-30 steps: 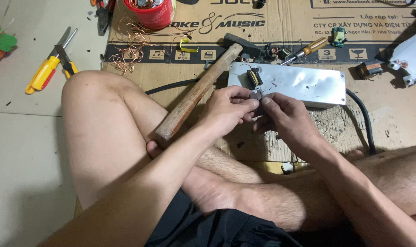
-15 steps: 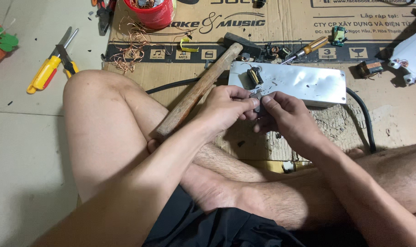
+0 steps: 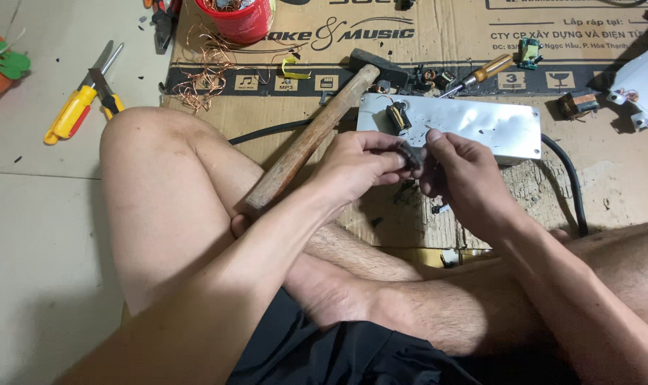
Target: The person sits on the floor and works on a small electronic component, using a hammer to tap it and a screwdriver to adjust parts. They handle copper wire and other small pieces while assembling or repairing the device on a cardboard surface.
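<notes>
Brown cardboard sheet (image 3: 623, 153), printed labels along its far edge, lies flat on floor.
Left hand (image 3: 356, 167) and right hand (image 3: 466, 175) each in pinching grip on small dark part (image 3: 411, 155), held just above metal plate (image 3: 481, 128); hammer (image 3: 317, 135) beside.

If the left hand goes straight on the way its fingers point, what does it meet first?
The left hand points right, so it would meet the right hand first; both already pinch the same small dark part.
</notes>
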